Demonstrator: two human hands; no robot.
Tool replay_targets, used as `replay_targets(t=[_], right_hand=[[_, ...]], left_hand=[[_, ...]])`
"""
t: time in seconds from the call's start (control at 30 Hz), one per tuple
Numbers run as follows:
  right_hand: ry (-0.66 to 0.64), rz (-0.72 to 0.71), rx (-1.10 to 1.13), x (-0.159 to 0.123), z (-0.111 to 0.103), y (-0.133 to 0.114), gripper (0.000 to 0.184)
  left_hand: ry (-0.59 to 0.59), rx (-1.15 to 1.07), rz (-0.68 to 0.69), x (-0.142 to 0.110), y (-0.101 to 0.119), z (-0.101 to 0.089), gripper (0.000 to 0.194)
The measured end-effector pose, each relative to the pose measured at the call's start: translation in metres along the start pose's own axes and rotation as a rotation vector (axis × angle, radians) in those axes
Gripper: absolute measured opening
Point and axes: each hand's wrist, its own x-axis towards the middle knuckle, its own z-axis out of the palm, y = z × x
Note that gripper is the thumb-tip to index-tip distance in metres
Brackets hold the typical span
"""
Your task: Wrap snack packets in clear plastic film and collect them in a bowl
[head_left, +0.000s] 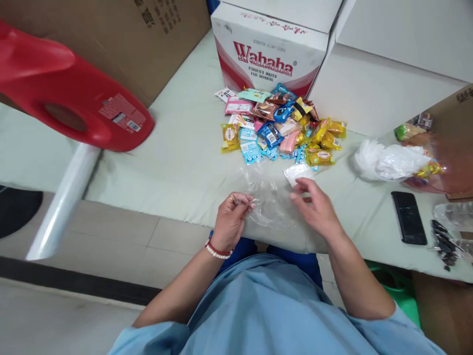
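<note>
My left hand (232, 219) pinches the edge of a thin clear plastic bag (271, 204), which hangs loose and crumpled at the front of the table. To its right, my right hand (316, 207) is held with bent fingers apart, nothing visible between them. Just beyond those fingertips lies a small white packet (298, 173). Farther back, a pile of wrapped snacks (273, 133) in blue, yellow, pink and brown wrappers rests on the pale green cloth, in front of a Wahaha water carton (264, 64).
On the left are a big red jug (92, 118) and a roll of clear film (64, 202) jutting past the table edge. Bunched white plastic bags (391, 160), a reddish see-through container (451, 172) and a black phone (409, 218) lie right. White boxes (384, 88) stand behind.
</note>
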Motion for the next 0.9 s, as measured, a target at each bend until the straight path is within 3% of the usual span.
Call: replay_targets(t=[0.03,0.1,0.17,0.3,0.37,0.47,0.5,0.53,0.57,0.6,0.63,0.67,0.77,0.9], right_hand=[[-0.06,-0.024,-0.015,0.011,0.013,-0.002,0.053],[-0.134,-0.017,-0.038,0.029,0.037,-0.003,0.037],[-0.084,0.053,0.035,0.04,0.054,0.002,0.025],[0.055,0.247,0.405,0.044,0.059,0.011,0.03],[0.05,0.276,0.506,0.041,0.057,0.012,0.03],[0.045,0.251,0.496,0.037,0.058,0.009,0.03],[0.037,0.243,0.475,0.036,0.059,0.006,0.03],[0.025,0.237,0.451,0.035,0.06,0.003,0.03],[0.01,0.23,0.43,0.035,0.061,-0.001,0.031],[-0.01,0.224,0.414,0.035,0.061,-0.005,0.032],[-0.029,0.217,0.404,0.034,0.06,-0.008,0.033],[-0.047,0.21,0.399,0.034,0.058,-0.01,0.034],[-0.034,0.215,0.438,0.031,0.048,-0.01,0.036],[0.126,0.351,0.466,0.015,0.026,0.014,0.04]], left_hand=[[-0.013,0.007,0.004,-0.001,0.001,0.001,0.025],[0.003,0.006,0.01,-0.001,0.004,-0.005,0.025],[0.096,0.01,0.007,0.0,0.009,-0.022,0.027],[0.339,0.147,0.012,-0.005,0.016,-0.073,0.031],[0.452,0.328,0.145,-0.017,0.02,-0.089,0.032],[0.576,0.721,0.614,-0.043,0.033,-0.084,0.037],[0.518,0.842,0.791,-0.049,0.038,-0.075,0.036],[0.381,0.94,0.94,-0.053,0.043,-0.064,0.031],[0.158,1.012,1.054,-0.053,0.046,-0.051,0.028],[-0.091,1.069,1.096,-0.049,0.047,-0.038,0.026],[-0.235,1.115,1.084,-0.04,0.046,-0.026,0.025],[-0.287,1.179,1.05,-0.027,0.043,-0.016,0.023],[-0.27,1.429,0.809,0.022,0.026,-0.003,0.026],[-0.205,1.565,0.575,0.062,0.008,-0.019,0.052]])
